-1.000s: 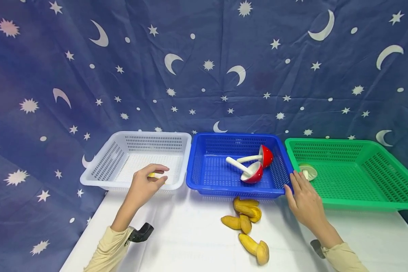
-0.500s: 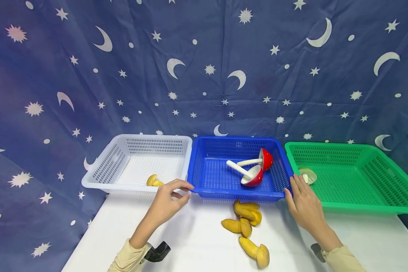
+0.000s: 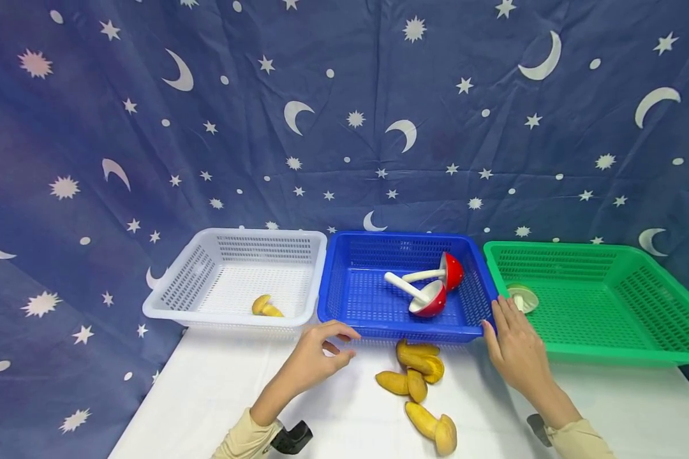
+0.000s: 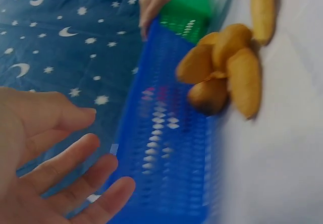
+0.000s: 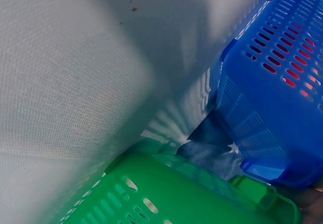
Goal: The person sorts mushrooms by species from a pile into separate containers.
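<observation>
My left hand [image 3: 321,354] hovers in front of the blue basket [image 3: 373,328], fingers loosely bent and nothing between them. To its right on the white cloth lies a cluster of yellow toy mushrooms [image 3: 418,357], with a single yellow mushroom [image 3: 430,427] nearer to me. In the left wrist view the left hand [image 4: 60,158] is spread beside the blue basket, the mushroom cluster [image 4: 245,77] beyond it. My right hand [image 3: 517,347] rests with straight fingers at the adjoining rims of the blue basket and the green basket [image 3: 597,350]; only a sliver shows in the right wrist view.
A white basket [image 3: 172,312] at the left holds one small yellow mushroom [image 3: 266,306]. Two red-capped mushrooms [image 3: 429,298] lie in the blue basket. Inside the green one is a pale mushroom with a greenish cap [image 3: 524,298]. A starry blue curtain [image 3: 344,127] hangs behind.
The left hand has left the white basket, where the small yellow mushroom now shows, and moved right and toward me to the front of the blue basket. The right hand stays put.
</observation>
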A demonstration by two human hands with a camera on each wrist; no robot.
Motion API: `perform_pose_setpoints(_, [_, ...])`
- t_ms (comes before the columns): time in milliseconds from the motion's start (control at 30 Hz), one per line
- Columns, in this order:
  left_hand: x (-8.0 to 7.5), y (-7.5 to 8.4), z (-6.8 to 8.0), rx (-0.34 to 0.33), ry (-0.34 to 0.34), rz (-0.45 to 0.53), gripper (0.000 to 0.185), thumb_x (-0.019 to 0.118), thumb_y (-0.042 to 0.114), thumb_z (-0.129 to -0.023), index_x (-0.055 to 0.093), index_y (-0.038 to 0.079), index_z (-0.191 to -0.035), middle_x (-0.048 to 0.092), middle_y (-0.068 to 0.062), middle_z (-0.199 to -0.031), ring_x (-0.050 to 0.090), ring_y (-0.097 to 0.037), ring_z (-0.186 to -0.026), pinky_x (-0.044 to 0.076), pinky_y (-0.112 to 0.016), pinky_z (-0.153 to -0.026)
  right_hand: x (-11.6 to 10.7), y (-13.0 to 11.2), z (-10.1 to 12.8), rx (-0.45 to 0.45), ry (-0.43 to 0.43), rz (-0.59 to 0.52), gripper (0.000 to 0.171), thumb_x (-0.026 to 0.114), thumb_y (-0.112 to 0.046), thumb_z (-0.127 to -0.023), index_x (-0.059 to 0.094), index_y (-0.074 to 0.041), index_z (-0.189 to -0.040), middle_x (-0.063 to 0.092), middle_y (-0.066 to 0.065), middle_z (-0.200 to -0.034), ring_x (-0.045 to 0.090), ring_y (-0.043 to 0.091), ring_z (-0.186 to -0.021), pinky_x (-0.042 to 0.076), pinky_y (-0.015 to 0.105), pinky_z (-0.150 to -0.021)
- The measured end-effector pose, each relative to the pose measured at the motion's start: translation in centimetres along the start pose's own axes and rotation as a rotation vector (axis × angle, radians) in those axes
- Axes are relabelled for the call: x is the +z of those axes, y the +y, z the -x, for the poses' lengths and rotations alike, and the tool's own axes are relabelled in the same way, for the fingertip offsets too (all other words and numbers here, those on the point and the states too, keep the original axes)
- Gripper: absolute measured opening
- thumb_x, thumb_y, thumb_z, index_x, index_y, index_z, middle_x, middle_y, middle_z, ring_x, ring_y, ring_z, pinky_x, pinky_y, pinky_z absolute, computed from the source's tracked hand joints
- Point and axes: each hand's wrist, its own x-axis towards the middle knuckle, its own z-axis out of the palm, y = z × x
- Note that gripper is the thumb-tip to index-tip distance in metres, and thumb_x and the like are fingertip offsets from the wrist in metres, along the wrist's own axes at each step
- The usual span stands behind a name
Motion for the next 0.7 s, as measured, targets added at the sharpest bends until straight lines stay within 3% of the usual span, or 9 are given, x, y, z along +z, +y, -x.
perform_pose_setpoints(167, [2.1,-1.1,0.1,-0.02,-0.084,0.02,0.027,0.072,0.004,-0.079,0.068,0.011,-0.105,0.067,0.0,-0.105,0.061,-0.027,-0.099,0.056,-0.032,-0.075,0.1,-0.1,-0.1,-0.01,0.02,-0.005,0.049,0.05,-0.023,-0.096,0.048,0.014,-0.128,0.046,0.032,-0.133,0.039,0.047,-0.127,0.018,0.039,-0.115])
perform_pose_setpoints(367, [4.7,-2.5,0.3,-0.003,-0.157,-0.016,0.032,0.073,0.003,-0.077,0.067,0.011,-0.107,0.065,0.004,-0.109,0.06,-0.023,-0.102,0.055,-0.03,-0.077,0.0,0.0,-0.3,-0.024,0.038,0.011,0.048,0.052,-0.023,-0.094,0.05,0.013,-0.126,0.048,0.031,-0.132,0.043,0.048,-0.122,0.026,0.045,-0.111])
perform_pose_setpoints(533, [6.5,-3.2,0.3,0.039,-0.218,-0.126,0.037,0.075,0.007,-0.075,0.066,0.013,-0.111,0.062,0.002,-0.116,0.056,-0.019,-0.11,0.051,-0.032,-0.087,0.0,0.0,-0.2,-0.016,0.038,0.014,0.049,0.052,-0.023,-0.094,0.05,0.013,-0.127,0.047,0.031,-0.132,0.042,0.047,-0.124,0.03,0.049,-0.109])
perform_pose_setpoints(700, [7.5,-3.6,0.3,0.029,-0.267,-0.239,0.043,0.077,0.011,-0.075,0.066,0.019,-0.116,0.058,-0.001,-0.126,0.051,-0.016,-0.119,0.041,-0.038,-0.102,0.1,-0.1,0.0,-0.013,0.035,0.02,0.049,0.051,-0.024,-0.094,0.05,0.012,-0.128,0.048,0.03,-0.132,0.042,0.045,-0.125,0.026,0.044,-0.112])
